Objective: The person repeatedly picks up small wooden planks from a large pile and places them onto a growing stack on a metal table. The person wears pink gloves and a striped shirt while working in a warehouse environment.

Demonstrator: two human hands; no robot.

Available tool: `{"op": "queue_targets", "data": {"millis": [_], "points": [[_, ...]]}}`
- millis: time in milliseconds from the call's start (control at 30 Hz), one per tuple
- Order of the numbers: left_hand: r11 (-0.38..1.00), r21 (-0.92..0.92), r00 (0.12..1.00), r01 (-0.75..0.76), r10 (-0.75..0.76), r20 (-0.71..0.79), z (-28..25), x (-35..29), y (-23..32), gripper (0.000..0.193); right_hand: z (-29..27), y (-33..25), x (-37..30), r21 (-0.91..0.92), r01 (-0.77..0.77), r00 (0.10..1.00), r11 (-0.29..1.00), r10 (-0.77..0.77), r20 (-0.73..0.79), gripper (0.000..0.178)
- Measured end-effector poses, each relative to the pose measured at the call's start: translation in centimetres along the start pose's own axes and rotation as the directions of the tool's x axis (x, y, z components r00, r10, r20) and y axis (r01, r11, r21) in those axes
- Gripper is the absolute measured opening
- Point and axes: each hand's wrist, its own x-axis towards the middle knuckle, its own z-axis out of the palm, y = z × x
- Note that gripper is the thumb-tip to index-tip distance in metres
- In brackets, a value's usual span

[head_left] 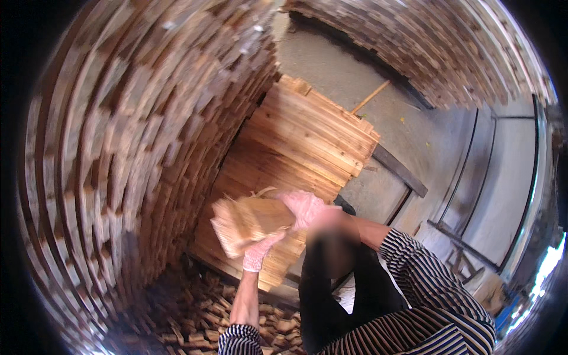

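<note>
A short bundle of pale wooden boards (260, 214) is held up in front of me, its left end blurred by motion. My left hand (263, 249), in a pink glove, is closed on its near lower edge. At the right end my right hand (305, 209), also in a pink glove, is closed on the boards; its fingertips are partly hidden. Beneath the bundle lies a broad layer of planed boards (296, 133), side by side, with stepped, uneven ends on the right.
A tall stack of rough wood pieces (142, 118) rises on the left, another stack (426, 41) at the far right. Loose offcuts (207, 319) cover the floor at the lower left. A thin stick (371, 96) and a dark beam (399, 170) lie beyond the boards.
</note>
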Motion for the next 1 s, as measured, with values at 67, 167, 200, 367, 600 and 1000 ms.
{"op": "queue_targets", "data": {"millis": [67, 167, 200, 367, 600, 1000], "points": [[0.98, -0.199, 0.997, -0.017, 0.002, -0.076, 1.6, 0.7, 1.1, 0.062, -3.6, -2.2, -2.9, 0.113, -0.168, 0.985, 0.979, 0.162, 0.061, 0.11], [0.961, -0.235, 0.964, -0.145, 0.083, -0.253, 5.6, 5.7, -0.4, 0.069, -0.7, 0.5, -5.7, 0.516, -0.084, 0.95, 0.852, 0.225, -0.217, 0.096], [0.875, -0.484, 0.984, -0.018, -0.071, -0.164, 8.9, 7.0, 1.5, 0.074, -0.4, 2.3, -5.8, 0.529, -0.161, 0.93, 0.833, 0.308, -0.203, 0.093], [0.858, -0.484, 0.954, 0.17, -0.267, -0.138, 13.7, 14.7, -0.9, 0.09, 0.0, 16.3, -2.8, 0.258, -0.338, 0.81, 0.905, 0.419, -0.41, 0.072], [0.904, -0.391, 0.907, 0.175, -0.303, -0.294, 12.2, 23.1, -2.5, 0.09, -13.0, 30.2, 5.9, -0.102, -0.412, 0.801, 0.905, 0.307, -0.514, 0.06], [0.945, -0.289, 0.904, 0.156, -0.254, -0.344, 10.5, 24.7, -5.7, 0.088, -14.6, 35.9, 10.5, -0.078, -0.485, 0.791, 0.871, 0.399, -0.464, 0.047]]}}
